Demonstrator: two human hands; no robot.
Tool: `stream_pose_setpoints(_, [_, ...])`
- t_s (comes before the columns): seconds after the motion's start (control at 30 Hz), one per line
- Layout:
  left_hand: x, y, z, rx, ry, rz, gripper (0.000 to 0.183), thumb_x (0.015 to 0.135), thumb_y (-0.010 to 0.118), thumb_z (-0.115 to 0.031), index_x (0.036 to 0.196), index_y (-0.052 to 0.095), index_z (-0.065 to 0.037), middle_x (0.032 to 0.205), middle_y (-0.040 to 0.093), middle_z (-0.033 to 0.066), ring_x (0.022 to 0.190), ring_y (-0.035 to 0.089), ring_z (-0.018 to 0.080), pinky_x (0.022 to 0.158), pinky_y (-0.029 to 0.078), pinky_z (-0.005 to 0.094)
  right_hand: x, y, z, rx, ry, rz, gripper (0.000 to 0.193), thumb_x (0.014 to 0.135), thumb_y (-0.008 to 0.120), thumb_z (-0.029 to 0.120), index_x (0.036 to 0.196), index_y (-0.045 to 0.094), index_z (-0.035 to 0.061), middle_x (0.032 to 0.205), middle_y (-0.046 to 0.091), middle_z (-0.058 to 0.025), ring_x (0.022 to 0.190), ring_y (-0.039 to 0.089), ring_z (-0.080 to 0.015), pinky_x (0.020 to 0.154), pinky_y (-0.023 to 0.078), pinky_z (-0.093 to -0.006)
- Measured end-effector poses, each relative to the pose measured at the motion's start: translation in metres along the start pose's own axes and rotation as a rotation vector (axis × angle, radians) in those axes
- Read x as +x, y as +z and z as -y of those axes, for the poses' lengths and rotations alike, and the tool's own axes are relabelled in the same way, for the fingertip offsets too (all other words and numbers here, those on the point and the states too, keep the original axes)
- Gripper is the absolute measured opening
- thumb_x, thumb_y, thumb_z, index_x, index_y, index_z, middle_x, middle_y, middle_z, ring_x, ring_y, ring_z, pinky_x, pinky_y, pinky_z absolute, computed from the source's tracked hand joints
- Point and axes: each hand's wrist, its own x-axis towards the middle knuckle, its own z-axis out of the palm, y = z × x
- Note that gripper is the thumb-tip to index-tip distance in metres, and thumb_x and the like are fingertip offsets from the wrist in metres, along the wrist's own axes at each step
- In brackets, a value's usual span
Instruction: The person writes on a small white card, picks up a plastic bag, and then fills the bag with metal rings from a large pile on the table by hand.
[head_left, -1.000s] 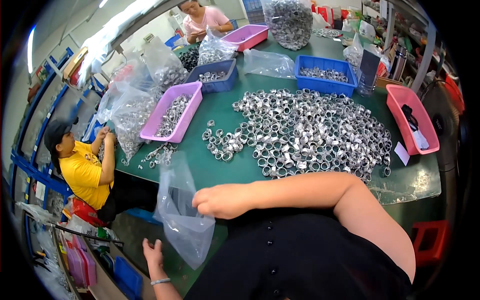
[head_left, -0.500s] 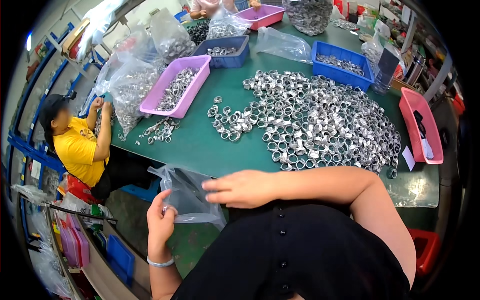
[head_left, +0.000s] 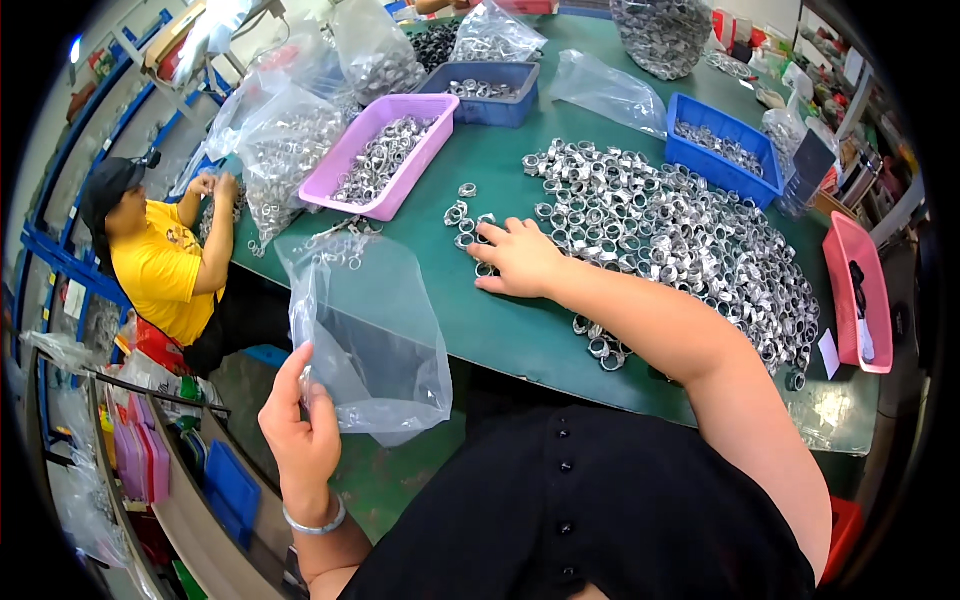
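While the left hand (head_left: 300, 430) pinches the bag (head_left: 385, 350) across the edge of the table (head_left: 500, 340), the right hand (head_left: 522, 262), loosely spread palm-down over rings (head_left: 457, 213) left of the pile (head_left: 690, 240), its underside hidden, would do best to sweep low and lightly, lest they scatter.

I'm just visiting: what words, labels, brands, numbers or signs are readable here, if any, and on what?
None can be read clearly.
Yellow shirt: chest print too small and blurred.
Blue shelves: pale tags too small.
White card by the pink tray: no legible writing.
Clear bag in the left hand: no lettering visible.
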Motion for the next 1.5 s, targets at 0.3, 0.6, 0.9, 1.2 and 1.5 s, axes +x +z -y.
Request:
stream_pose_setpoints(0.3, [0.019, 0.029, 0.005, 0.004, 0.039, 0.098, 0.041, 0.075, 0.050, 0.008, 0.115, 0.058, 0.000, 0.061, 0.043, 0.0002, 0.053, 0.039, 0.0057, 0.051, 0.034, 0.0195, -0.005, -0.007, 0.014, -0.124, -0.028, 0.089, 0.036, 0.079, 0.059, 0.029, 0.112, 0.057, 0.0133, 0.112, 0.050, -0.0136, 0.092, 0.053, -0.0329, 0.076, 0.045, -0.0447])
stream_pose_setpoints(0.6, [0.029, 0.051, 0.014, -0.027, 0.098, 0.060, 0.041, 0.075, 0.052, 0.007, 0.114, 0.059, 0.000, 0.059, 0.042, 0.0005, 0.052, 0.040, 0.0063, 0.050, 0.035, 0.0205, -0.005, -0.009, 0.008, -0.024, 0.089, 0.037, 0.027, 0.076, 0.060, 0.021, 0.101, 0.059, 0.0112, 0.107, 0.051, -0.0149, 0.094, 0.052, -0.0338, 0.073, 0.050, -0.0433])
stream_pose_setpoints(0.9, [0.039, 0.062, 0.015, -0.102, 0.084, 0.016, 0.039, 0.075, 0.053, 0.007, 0.113, 0.059, -0.001, 0.058, 0.044, -0.0009, 0.051, 0.040, 0.0049, 0.050, 0.035, 0.0200, -0.002, -0.010, -0.003, 0.013, 0.108, 0.030, 0.026, 0.072, 0.061, 0.018, 0.096, 0.060, 0.0071, 0.101, 0.055, -0.0149, 0.095, 0.053, -0.0340, 0.073, 0.051, -0.0413])
stream_pose_setpoints(1.2, [0.048, 0.085, 0.012, -0.170, 0.062, 0.081, 0.036, 0.076, 0.054, 0.005, 0.111, 0.060, -0.002, 0.057, 0.045, -0.0007, 0.050, 0.040, 0.0055, 0.049, 0.036, 0.0214, 0.008, -0.018, -0.031, 0.342, 0.473, -0.120, 0.031, 0.068, 0.062, 0.020, 0.094, 0.063, 0.0044, 0.097, 0.060, -0.0172, 0.091, 0.058, -0.0365, 0.080, 0.048, -0.0435])
stream_pose_setpoints(1.5, [0.056, 0.103, 0.017, -0.203, 0.027, 0.108, 0.035, 0.077, 0.054, 0.003, 0.112, 0.060, -0.003, 0.057, 0.045, -0.0008, 0.051, 0.041, 0.0052, 0.050, 0.037, 0.0216, 0.015, -0.028, -0.042, 0.696, 0.717, -0.208, 0.031, 0.067, 0.062, 0.018, 0.091, 0.063, -0.0021, 0.078, 0.065, -0.0189, 0.072, 0.065, -0.0286, 0.067, 0.050, -0.0367])
